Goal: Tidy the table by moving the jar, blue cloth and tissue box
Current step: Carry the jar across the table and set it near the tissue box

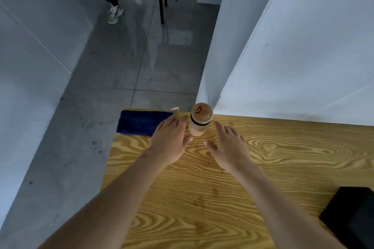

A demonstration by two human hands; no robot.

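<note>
A clear glass jar with a brown wooden lid [201,119] stands upright at the wooden table's [202,198] far edge, a folded blue cloth [139,122] near its left; left hand [170,143] and right hand [228,145] flank it, fingers spread, holding nothing.

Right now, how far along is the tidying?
Nothing looks finished. The jar stands upright at the table's far edge, and the blue cloth lies at the far left corner. Both open hands, left and right, flank the jar without gripping it. No tissue box is clearly visible; the black object is unidentifiable.
</note>
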